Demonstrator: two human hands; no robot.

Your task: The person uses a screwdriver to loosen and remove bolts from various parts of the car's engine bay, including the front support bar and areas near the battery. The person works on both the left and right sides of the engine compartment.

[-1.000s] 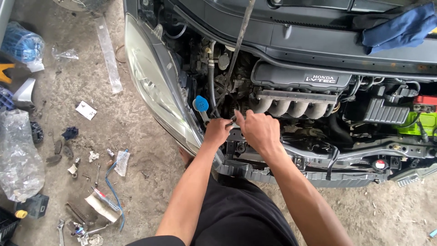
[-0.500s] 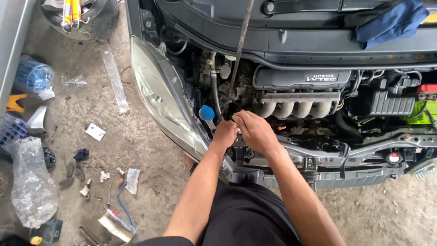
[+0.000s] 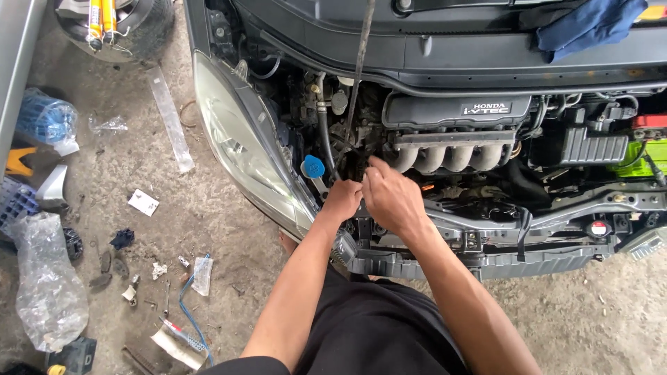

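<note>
I stand at the front of a car with its hood up, looking into the engine bay (image 3: 486, 149). My left hand (image 3: 342, 199) and my right hand (image 3: 391, 198) are side by side at a dark part low in front of the engine, just right of a blue filler cap (image 3: 313, 166). The left fingers curl down out of sight. The right fingertips are gathered together and touch the dark part. Whether either hand grips anything is hidden. The silver intake manifold (image 3: 450, 154) lies just right of my hands.
A thin prop rod (image 3: 359, 66) slants up above my hands. The headlight (image 3: 243, 149) is to the left. A blue rag (image 3: 590, 24) lies on the cowl. The concrete floor at left holds plastic bags (image 3: 45, 285), scraps and small tools (image 3: 167, 298).
Both hands stay at the same spot in the engine bay with small finger movements. My head has shifted, so the car sits lower and further right in view.
</note>
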